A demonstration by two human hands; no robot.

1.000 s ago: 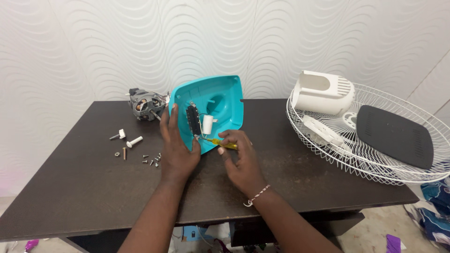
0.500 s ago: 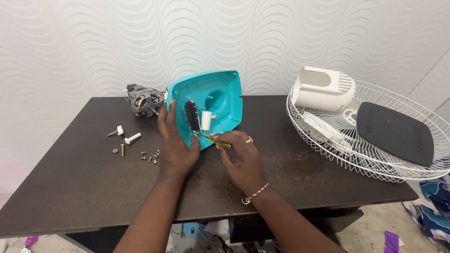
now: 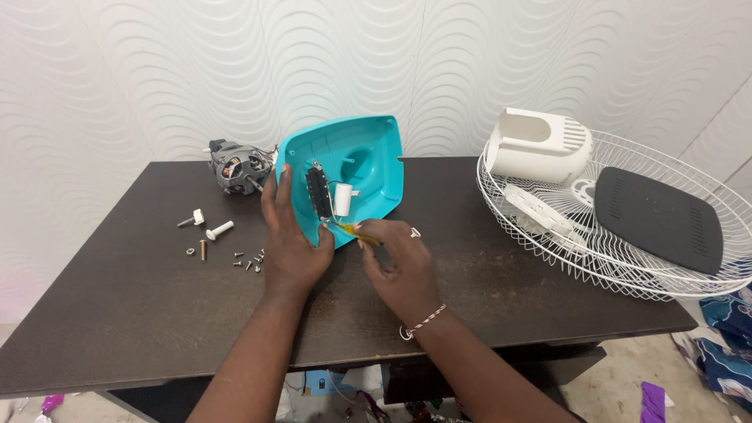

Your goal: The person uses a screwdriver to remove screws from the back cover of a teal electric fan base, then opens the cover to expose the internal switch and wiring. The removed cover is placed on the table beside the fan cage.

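Brace the teal shell (image 3: 368, 160) with your left hand (image 3: 291, 235) flat against it (fingers spread), right hand (image 3: 399, 270) pinching the yellow screwdriver (image 3: 356, 230) squarely on the screw.

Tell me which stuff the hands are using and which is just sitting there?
In use: left hand steadying the teal cover; right hand holding the yellow screwdriver.

Lying about: motor, loose screws, white grille, white housing, black panel.
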